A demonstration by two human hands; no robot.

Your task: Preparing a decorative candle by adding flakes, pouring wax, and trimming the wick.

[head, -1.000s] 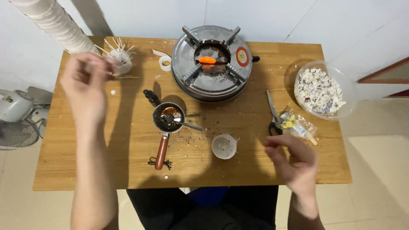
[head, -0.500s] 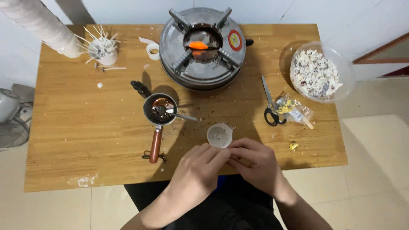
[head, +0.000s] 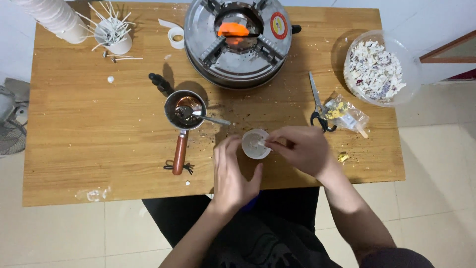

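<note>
Small white cup [head: 256, 144] sits on the counter [head: 99, 144] near the middle of the near edge. Left hand [head: 233, 171] lies palm down, fingers curved against the cup's left side. Right hand [head: 302, 149] reaches in from the right, fingers pinched together on a thin white stick [head: 263, 144] over the cup.

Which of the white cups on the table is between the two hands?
The small white cup at the front edge; the wick-filled cup and the stacked cups stand far back left.

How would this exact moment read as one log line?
left hand: steadies small white cup | right hand: puts thin white stick into cup | nearby: small pan, scissors
</note>
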